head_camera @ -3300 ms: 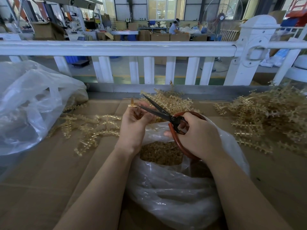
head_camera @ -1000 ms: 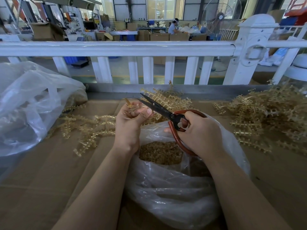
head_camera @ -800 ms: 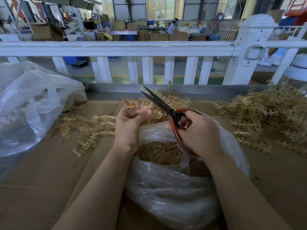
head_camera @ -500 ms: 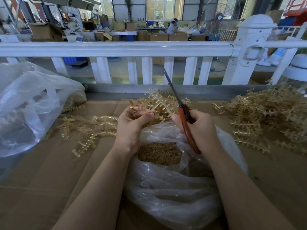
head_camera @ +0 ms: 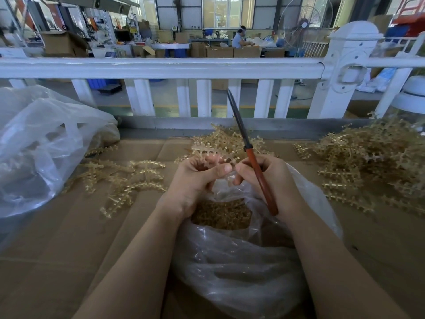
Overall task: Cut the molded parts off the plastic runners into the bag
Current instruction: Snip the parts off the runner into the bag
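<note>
I am seeing one runner (head_camera: 208, 152) being pinched by the left hand (head_camera: 195, 180) above one open bag (head_camera: 241, 261); the right hand (head_camera: 273, 180) is gripping one pair of scissors (head_camera: 250, 155), blades closed, pointing up. Three runner piles are lying around.

Bright, even daylight from far windows (head_camera: 227, 11) — soft shadows, wide-angle bowing at edges, railing (head_camera: 161, 67) curved

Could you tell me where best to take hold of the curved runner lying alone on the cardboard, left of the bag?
Pinch the curved runner on its bare spine, coming from above. It lies flat, and its parts stick out along the edges, so the spine is probably the cleanest hold.
</note>
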### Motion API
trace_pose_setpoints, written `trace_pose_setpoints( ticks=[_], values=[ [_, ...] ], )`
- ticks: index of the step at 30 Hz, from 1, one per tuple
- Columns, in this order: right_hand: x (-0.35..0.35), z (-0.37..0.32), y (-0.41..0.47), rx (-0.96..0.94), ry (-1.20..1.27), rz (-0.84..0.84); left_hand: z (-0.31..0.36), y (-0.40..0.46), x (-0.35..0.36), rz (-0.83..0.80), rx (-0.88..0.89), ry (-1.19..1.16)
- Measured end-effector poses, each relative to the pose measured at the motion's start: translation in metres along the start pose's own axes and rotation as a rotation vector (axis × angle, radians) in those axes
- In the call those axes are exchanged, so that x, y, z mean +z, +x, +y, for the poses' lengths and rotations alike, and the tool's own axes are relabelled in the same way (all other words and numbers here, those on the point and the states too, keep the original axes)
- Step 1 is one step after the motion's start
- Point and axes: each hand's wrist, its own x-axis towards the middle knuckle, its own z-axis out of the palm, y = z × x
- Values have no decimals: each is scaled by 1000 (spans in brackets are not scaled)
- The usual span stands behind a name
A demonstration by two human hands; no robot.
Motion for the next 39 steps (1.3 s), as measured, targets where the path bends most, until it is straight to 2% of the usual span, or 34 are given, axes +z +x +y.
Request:
trace_pose_setpoints(
  ticks=[2, 5, 8, 11, 15, 19, 24, 39],
  values=[
    [1, 3, 1, -2, -69, 2, 0, 0, 0, -23, -5, 21],
    [1, 6, 3, 3, -103, -1, -1, 0, 0, 35, 14, 81],
    [2, 6, 3, -4, -137, -19, -1, -1, 2, 10, 12, -7],
    [3, 4, 1, -37, -58, -1, -3, 0, 2, 2, 44, -10],
    [4, 1, -2, -37, -66, 57, -4, 2, 1, 132, 88, -46],
    [2, 1, -5, -87, -255, 130, -2, 3, 0, 248, 141, -140],
    [0, 4, -6, -178, -481, 127, 2, 2, 2, 316, 160, -186],
    [0, 7, -7, -235, -576, 63, -5, 8, -7, 265, 208, -163]
  ],
)
